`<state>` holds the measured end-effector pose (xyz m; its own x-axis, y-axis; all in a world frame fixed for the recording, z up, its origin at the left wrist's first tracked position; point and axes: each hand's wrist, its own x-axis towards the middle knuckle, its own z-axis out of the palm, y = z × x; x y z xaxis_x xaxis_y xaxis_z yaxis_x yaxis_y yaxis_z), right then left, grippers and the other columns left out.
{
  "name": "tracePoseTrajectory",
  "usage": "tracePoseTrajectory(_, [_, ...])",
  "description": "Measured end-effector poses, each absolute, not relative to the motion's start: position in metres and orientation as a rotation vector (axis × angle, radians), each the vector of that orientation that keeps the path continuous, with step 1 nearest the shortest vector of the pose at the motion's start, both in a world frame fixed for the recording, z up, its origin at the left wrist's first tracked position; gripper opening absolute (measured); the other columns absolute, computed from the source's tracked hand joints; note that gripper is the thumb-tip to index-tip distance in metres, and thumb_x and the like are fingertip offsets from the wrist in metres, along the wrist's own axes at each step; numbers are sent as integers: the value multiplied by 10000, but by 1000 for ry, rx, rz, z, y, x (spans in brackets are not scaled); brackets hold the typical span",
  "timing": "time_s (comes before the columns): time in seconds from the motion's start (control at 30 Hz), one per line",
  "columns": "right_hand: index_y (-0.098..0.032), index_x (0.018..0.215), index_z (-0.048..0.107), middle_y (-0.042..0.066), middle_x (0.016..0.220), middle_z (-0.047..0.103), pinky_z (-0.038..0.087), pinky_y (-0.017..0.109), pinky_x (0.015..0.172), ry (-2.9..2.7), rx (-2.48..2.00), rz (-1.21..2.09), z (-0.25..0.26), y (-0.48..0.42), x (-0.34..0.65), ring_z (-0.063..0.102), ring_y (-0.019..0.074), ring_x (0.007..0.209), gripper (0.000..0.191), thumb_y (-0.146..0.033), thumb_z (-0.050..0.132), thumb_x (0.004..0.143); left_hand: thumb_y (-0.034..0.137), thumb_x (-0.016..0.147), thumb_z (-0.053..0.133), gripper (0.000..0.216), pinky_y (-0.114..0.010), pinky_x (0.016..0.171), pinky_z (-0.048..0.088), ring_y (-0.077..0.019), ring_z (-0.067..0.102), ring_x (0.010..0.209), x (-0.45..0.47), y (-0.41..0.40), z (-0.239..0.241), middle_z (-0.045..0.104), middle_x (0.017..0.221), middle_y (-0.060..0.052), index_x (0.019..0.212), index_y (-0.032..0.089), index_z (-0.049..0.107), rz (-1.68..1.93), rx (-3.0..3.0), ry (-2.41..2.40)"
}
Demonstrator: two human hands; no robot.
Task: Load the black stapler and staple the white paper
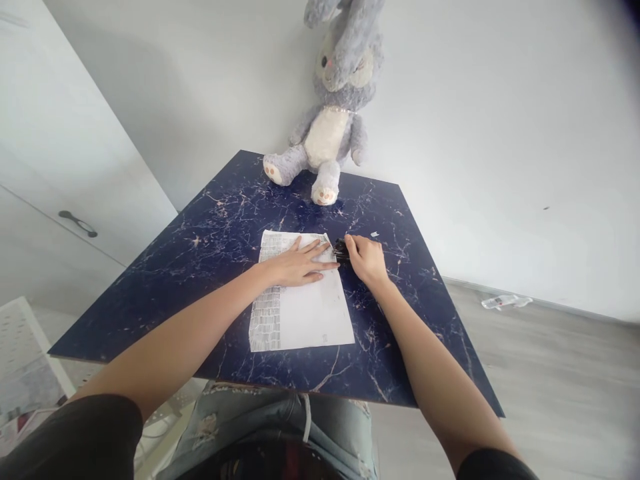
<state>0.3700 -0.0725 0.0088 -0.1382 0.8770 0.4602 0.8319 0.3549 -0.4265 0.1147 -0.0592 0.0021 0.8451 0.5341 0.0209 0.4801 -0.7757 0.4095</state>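
Note:
A white printed sheet of paper [300, 310] lies on the dark blue marble-patterned table [210, 240]. My left hand [299, 264] rests flat on the sheet's upper part, fingers spread and pointing right. My right hand [366, 259] is closed around a small black object [341, 251], perhaps a stapler, at the sheet's upper right corner. The object's shape is mostly hidden by my fingers.
A grey and white plush rabbit [333, 113] sits at the table's far edge against the white wall. A tiny white scrap [375, 234] lies near my right hand. A white cabinet with a dark handle [77, 223] stands left. A clear bottle [503, 301] lies on the floor.

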Motion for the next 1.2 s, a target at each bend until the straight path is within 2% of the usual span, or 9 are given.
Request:
tracePoseTrajectory(0.07, [-229,726,644,93,758,730,452,377,775,-1931,-1551,3,7,-73,362,677,252,784,592,-554,349,1122,457,1073,538,512,-704,1319,-29,-364,79,1697,115,-58,2,175,1821,28,1584,483,533,213,2621,750])
tracePoseTrajectory(0.23, [-237,721,647,72,730,708,410,344,717,-2004,-1442,-6,4,-70,358,642,231,768,581,-560,370,1118,447,1055,584,511,-698,1326,-20,-370,116,1691,115,-57,-1,193,1816,34,1563,487,558,271,2607,730])
tracePoseTrajectory(0.5, [-220,681,637,81,756,707,430,379,848,-1920,-1582,-38,6,-77,348,623,240,808,528,-455,432,1108,433,1055,596,509,-707,1323,-5,-378,138,1685,113,-57,-1,193,1814,33,1557,508,556,308,2599,715])
tracePoseTrajectory(0.6, [-223,883,749,105,948,765,448,438,959,-1882,-1530,-74,5,-81,345,649,279,960,468,-453,413,1115,435,1051,608,506,-693,1331,-4,-372,142,1686,112,-56,-2,200,1812,40,1551,497,568,309,2593,716])
tracePoseTrajectory(0.7, [-233,1155,765,125,1198,758,449,488,1053,-1846,-1446,-105,8,-85,344,655,308,1139,459,-430,351,1131,438,1043,620,501,-702,1328,-13,-377,143,1686,112,-56,-3,211,1810,46,1539,498,583,311,2589,728])
tracePoseTrajectory(0.9, [-236,1567,550,131,1606,553,382,543,1241,-1898,-1335,-208,19,-91,340,489,319,1509,537,-361,251,1139,440,1058,586,488,-728,1308,-44,-376,113,1692,113,-56,-2,192,1817,19,1545,473,583,260,2598,739])
tracePoseTrajectory(0.97, [-251,1623,487,108,1639,534,302,600,1297,-2064,-1321,-194,15,-91,335,423,322,1571,539,-345,277,1135,449,1062,575,443,-733,1303,-49,-372,90,1696,114,-56,-5,191,1820,-6,1499,420,641,241,2599,741])
tracePoseTrajectory(1.07, [-254,1593,536,105,1598,588,166,712,1320,-2312,-1312,-170,5,-91,323,410,366,1579,511,-342,371,1118,457,1040,607,335,-729,1307,-50,-388,106,1692,114,-54,-10,295,1792,-46,1282,310,787,307,2570,735])
tracePoseTrajectory(1.2, [-222,1534,596,133,1592,594,148,739,1306,-2393,-1319,-114,-2,-91,313,455,393,1543,481,-321,411,1100,458,1041,595,351,-707,1316,-60,-388,121,1689,114,-53,-13,370,1759,-85,1236,256,806,299,2573,745])
